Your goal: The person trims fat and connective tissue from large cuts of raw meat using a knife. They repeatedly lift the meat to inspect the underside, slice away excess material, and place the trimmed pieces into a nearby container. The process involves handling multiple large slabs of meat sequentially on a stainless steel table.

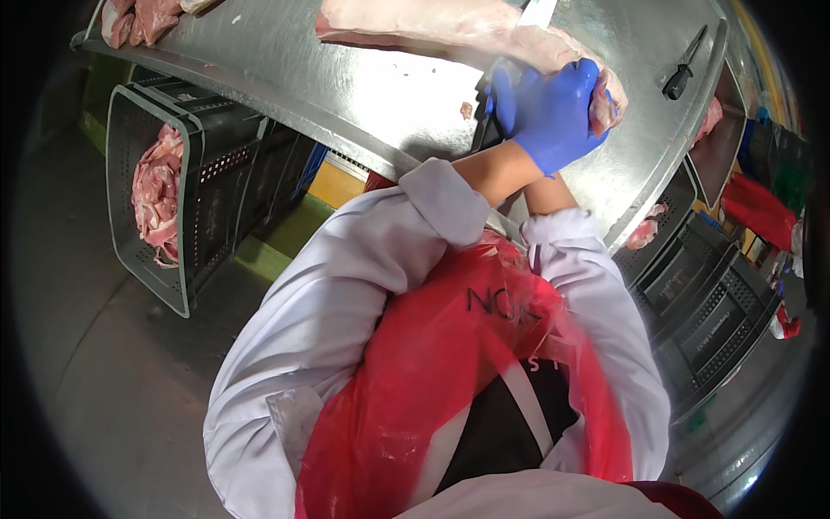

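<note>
Left hand in a blue glove pressed flat and wide on the near end of a long slab of raw meat on the steel table, right hand half hidden beneath, closed round a knife with its blade against the meat.

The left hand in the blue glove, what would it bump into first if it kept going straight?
Probably nothing new: the left hand already rests on the slab of raw meat. Beyond it lies bare steel table. Depth is unclear.
</note>
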Motion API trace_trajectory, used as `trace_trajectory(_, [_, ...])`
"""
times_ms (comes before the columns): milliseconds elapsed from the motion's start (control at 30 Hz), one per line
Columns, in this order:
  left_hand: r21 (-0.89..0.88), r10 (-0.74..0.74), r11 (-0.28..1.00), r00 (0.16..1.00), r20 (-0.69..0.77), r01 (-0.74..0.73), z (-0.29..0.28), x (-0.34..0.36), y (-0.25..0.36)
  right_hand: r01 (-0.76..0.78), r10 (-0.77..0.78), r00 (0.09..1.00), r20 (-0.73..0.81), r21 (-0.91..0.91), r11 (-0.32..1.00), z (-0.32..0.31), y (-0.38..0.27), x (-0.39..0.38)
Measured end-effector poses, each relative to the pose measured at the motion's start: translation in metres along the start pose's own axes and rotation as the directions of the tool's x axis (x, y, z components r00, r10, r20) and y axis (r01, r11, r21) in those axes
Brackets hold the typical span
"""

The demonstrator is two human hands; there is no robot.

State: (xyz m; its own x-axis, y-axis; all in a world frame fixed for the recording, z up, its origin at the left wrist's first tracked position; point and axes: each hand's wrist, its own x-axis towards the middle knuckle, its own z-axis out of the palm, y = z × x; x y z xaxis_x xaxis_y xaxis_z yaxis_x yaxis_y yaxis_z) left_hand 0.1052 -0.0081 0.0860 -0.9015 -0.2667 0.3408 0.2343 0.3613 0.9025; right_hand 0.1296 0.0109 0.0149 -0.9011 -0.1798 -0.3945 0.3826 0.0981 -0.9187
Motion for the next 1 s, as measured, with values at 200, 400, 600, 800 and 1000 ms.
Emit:
trace_trajectory(200, [-0.543,-0.181,0.817,0.98,0.078,0.194,-0.02,0.009,0.028,0.132,-0.155,0.974,-0.166,-0.144,0.981,0.04,0.007,-0.004])
trace_trajectory(400, [-0.636,-0.3,-0.606,0.604,0.739,0.477,-0.038,0.038,0.042,0.116,-0.145,0.974,-0.174,-0.166,0.979,0.076,-0.006,-0.011])
trace_trajectory(600, [-0.643,-0.286,-0.495,0.589,0.756,0.584,-0.042,0.033,0.05,-0.063,0.04,0.992,-0.121,-0.201,0.978,0.084,-0.055,0.036])
trace_trajectory(800, [-0.583,-0.089,-0.655,0.717,0.692,0.481,-0.064,0.043,0.063,0.136,-0.168,0.977,-0.127,-0.229,0.964,0.128,-0.026,0.008])
trace_trajectory(1000, [-0.639,-0.111,-0.579,0.727,0.678,0.507,-0.074,0.058,0.083,0.207,-0.231,0.97,-0.073,-0.245,0.947,0.153,0.011,0.008])
